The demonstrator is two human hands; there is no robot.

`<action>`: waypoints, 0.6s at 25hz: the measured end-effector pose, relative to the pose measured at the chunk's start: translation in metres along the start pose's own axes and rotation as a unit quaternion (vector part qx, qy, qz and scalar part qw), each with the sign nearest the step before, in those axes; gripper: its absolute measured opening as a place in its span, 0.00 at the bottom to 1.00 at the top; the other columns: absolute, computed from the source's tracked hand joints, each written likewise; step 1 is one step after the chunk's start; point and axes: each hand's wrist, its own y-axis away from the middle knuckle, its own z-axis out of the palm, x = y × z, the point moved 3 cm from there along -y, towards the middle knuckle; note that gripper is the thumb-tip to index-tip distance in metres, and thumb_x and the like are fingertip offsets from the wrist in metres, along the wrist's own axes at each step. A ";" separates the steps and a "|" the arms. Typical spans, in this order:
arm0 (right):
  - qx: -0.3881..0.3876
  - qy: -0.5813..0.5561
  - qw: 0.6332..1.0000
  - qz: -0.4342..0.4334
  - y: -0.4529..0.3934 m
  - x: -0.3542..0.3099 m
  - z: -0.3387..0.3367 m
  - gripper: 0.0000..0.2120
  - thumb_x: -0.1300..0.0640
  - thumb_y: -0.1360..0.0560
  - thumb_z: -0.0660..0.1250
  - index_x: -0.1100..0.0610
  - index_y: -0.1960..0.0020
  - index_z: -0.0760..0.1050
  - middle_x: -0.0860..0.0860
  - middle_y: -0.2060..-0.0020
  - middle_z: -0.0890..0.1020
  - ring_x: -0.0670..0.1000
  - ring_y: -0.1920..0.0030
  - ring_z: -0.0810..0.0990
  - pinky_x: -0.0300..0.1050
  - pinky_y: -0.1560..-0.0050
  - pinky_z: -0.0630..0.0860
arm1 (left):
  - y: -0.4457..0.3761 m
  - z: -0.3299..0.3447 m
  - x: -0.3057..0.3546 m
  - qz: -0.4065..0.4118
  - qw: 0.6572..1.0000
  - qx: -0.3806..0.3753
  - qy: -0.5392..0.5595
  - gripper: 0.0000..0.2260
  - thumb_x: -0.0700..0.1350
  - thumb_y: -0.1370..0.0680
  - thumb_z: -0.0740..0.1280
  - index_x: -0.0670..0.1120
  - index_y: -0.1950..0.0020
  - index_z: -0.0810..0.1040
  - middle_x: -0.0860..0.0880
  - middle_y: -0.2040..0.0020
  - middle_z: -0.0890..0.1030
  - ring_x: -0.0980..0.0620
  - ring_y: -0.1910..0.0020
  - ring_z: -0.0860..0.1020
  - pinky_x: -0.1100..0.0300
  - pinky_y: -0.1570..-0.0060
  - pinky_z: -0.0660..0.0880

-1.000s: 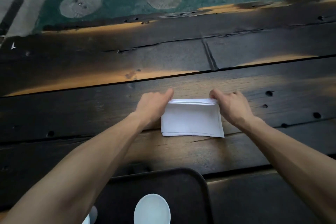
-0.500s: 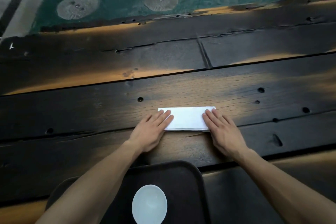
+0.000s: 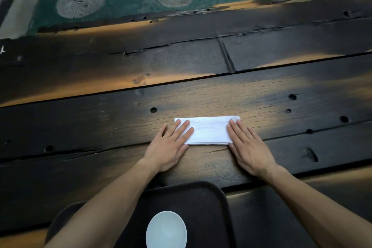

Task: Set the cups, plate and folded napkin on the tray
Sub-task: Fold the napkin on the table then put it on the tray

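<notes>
In the head view, a folded white napkin (image 3: 209,130) was seen lying flat on the dark wooden bench (image 3: 100,127), well apart from the far edge, its long axis running left to right. Its left end was pressed by the flat, straight fingers of the left hand (image 3: 169,147), its right end by those of the right hand (image 3: 249,147); nothing was gripped by either. The black tray (image 3: 205,197) was set at the near edge, with a pale cup (image 3: 166,229) on it. If the napkin were lifted by one end only, the folds could likely be sprung open; a careless sweep toward the tray might knock the cup.
</notes>
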 end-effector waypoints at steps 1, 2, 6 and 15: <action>-0.005 0.006 1.000 0.006 -0.001 0.000 0.002 0.34 0.40 0.21 0.36 0.57 0.21 0.47 0.53 0.21 0.47 0.53 0.21 0.44 0.49 0.23 0.44 | -0.001 0.002 0.000 -0.004 1.000 -0.001 0.003 0.26 0.59 0.16 0.43 0.56 0.20 0.40 0.55 0.20 0.38 0.52 0.22 0.37 0.45 0.24 0.41; -0.011 0.013 1.000 0.011 -0.001 0.000 0.005 0.36 0.38 0.22 0.37 0.58 0.21 0.45 0.53 0.21 0.45 0.53 0.21 0.43 0.50 0.23 0.44 | -0.001 0.004 0.001 -0.008 1.000 -0.003 0.004 0.27 0.60 0.17 0.43 0.56 0.20 0.39 0.54 0.20 0.37 0.51 0.22 0.36 0.45 0.24 0.41; -0.042 0.031 0.999 0.013 0.000 -0.003 0.008 0.38 0.35 0.23 0.35 0.59 0.21 0.38 0.55 0.22 0.39 0.55 0.22 0.37 0.54 0.22 0.43 | -0.001 0.011 0.005 -0.014 0.999 -0.020 0.024 0.29 0.62 0.18 0.41 0.55 0.21 0.36 0.53 0.22 0.32 0.52 0.23 0.31 0.42 0.25 0.40; 0.056 -0.021 0.998 0.016 -0.042 -0.040 -0.018 0.28 0.48 0.17 0.46 0.61 0.21 0.51 0.57 0.22 0.55 0.57 0.22 0.51 0.56 0.23 0.50 | -0.029 -0.023 0.038 -0.033 0.991 0.107 0.071 0.28 0.56 0.18 0.42 0.46 0.19 0.47 0.49 0.19 0.46 0.50 0.21 0.44 0.48 0.23 0.45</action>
